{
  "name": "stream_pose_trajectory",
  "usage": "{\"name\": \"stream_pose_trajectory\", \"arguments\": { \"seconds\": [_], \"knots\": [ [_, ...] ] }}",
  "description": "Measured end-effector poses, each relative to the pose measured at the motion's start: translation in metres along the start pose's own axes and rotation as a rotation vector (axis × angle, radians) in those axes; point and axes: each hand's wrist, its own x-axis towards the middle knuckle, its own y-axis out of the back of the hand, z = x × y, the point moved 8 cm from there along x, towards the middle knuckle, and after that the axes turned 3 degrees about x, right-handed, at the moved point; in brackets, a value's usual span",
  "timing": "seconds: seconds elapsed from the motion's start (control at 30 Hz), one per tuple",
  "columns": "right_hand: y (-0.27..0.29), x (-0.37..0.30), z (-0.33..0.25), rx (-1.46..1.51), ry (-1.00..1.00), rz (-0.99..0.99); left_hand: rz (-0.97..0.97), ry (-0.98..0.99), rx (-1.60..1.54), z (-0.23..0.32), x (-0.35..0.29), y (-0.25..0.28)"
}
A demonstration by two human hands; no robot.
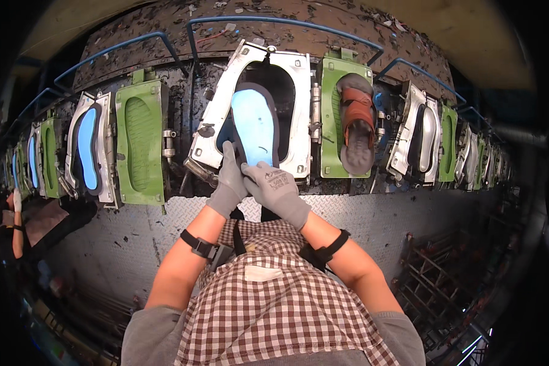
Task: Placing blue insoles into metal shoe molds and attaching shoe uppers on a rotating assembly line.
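A shoe sole (253,122) with a light blue face and dark grey rim lies tilted across the opening of a white metal mould frame (300,91). My right hand (276,186), in a grey glove, grips the sole's near end, thumb on the blue face. Beside it my left hand (229,180), gloved alike, holds the sole's lower left edge. Its fingers point up along that edge, partly inside the frame. To the right, a green mould plate (331,155), hinged to this frame, carries a sandal (358,122) with reddish-brown straps and a dark footbed.
Left stands another green mould plate (141,134), beside a white frame (107,171) holding a blue-faced sole (87,149). More moulds continue both ways. Blue rails (280,20) run behind, before a scrap-strewn brown surface (323,18). At far left a person's gloved hand (16,200) shows.
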Motion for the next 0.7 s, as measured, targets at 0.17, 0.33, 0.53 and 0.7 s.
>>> {"name": "stream_pose_trajectory", "arguments": {
  "seconds": [0.17,0.33,0.53,0.7],
  "knots": [
    [0.064,0.014,0.021,0.087,-0.108,0.37,-0.248,-0.286,0.198,0.046,0.032,-0.019],
    [0.048,0.034,0.058,0.191,-0.508,0.087,-0.108,-0.54,0.417,0.085,0.046,-0.04],
    [0.025,0.018,0.074,0.352,-0.422,0.321,-0.162,-0.588,0.424,0.082,0.047,-0.048],
    [0.062,0.031,0.067,0.457,-0.501,0.32,-0.246,-0.637,0.559,0.101,0.058,-0.088]
  ]
}}
